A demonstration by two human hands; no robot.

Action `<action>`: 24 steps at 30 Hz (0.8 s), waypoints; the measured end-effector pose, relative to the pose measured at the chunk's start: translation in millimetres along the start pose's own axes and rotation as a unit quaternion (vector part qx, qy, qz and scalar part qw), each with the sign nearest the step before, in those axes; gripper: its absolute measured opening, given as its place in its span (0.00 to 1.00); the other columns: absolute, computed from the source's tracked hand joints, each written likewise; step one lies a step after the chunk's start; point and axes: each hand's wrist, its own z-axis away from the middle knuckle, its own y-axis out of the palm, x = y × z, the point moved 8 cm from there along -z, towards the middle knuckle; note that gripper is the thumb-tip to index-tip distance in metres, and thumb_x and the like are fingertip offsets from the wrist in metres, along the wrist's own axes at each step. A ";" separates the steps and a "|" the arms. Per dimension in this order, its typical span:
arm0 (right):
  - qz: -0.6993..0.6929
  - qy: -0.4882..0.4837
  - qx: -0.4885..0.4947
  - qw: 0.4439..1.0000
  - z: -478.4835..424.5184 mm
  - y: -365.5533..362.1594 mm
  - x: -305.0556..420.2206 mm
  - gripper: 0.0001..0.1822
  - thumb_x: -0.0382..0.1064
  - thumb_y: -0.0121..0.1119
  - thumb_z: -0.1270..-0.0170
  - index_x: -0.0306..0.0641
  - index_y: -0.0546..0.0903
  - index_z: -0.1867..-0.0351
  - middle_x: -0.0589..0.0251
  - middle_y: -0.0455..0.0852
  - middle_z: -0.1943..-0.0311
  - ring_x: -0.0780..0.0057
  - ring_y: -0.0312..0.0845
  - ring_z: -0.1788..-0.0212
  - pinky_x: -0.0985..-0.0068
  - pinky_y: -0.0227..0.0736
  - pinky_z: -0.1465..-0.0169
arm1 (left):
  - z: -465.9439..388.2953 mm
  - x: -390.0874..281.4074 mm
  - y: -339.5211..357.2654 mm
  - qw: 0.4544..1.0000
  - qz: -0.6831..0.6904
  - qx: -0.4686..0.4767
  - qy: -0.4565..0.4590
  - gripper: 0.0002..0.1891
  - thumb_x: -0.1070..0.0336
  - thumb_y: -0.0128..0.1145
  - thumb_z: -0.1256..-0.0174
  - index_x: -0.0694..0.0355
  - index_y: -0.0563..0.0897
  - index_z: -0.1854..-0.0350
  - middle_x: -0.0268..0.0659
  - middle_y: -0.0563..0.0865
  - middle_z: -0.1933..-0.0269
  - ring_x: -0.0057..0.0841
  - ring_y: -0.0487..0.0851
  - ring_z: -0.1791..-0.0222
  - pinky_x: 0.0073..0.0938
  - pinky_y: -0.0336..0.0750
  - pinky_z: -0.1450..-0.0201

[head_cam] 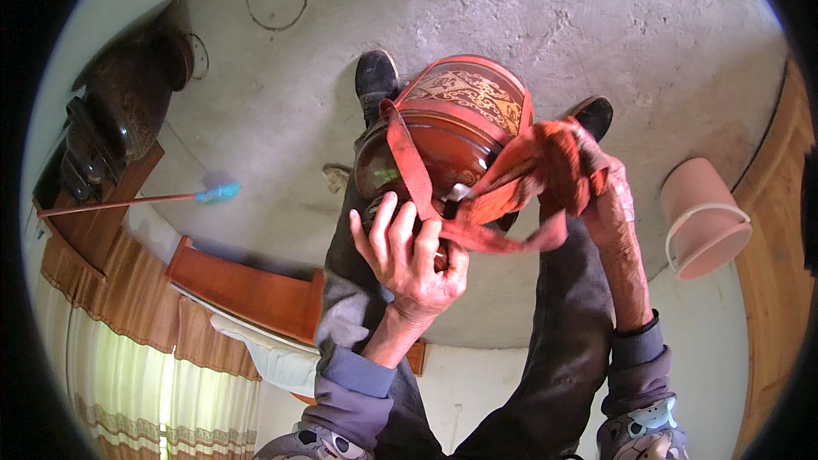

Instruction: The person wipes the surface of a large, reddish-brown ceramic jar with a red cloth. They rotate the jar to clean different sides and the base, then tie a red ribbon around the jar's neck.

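A brown glazed jar (441,150) with gold scrollwork stands or leans between my feet; its base is hidden. Red webbing straps (409,160) run around and over it. My left hand (412,255) grips the jar's near top, its fingers spread and a glossy brown knob (441,260) showing beside the thumb. A loose strap end lies across its fingertips. Bunched in my right hand (604,191) is a red-orange cloth (511,185), one part of it reaching the jar's side near a small pale piece (459,191). The cloth hides most of my right fingers.
A pink bucket (696,217) with a pale handle sits at the right, by a wooden panel (779,268). Left are a large dark carved vase (131,96), a blue-headed duster (217,193) and a wooden bed end (246,291). My shoes (377,76) flank the jar on the concrete floor (268,108).
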 end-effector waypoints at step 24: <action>0.450 -0.289 0.014 0.845 12.5 55.7 34.9 0.18 0.31 0.69 0.49 0.34 0.83 0.55 0.54 0.82 0.56 0.55 0.81 0.56 0.67 0.76 0.52 | 5.1 -14.1 8.3 1.000 0.004 0.001 0.020 0.10 0.63 0.58 0.45 0.58 0.78 0.62 0.49 0.80 0.46 0.48 0.77 0.42 0.65 0.54 0.31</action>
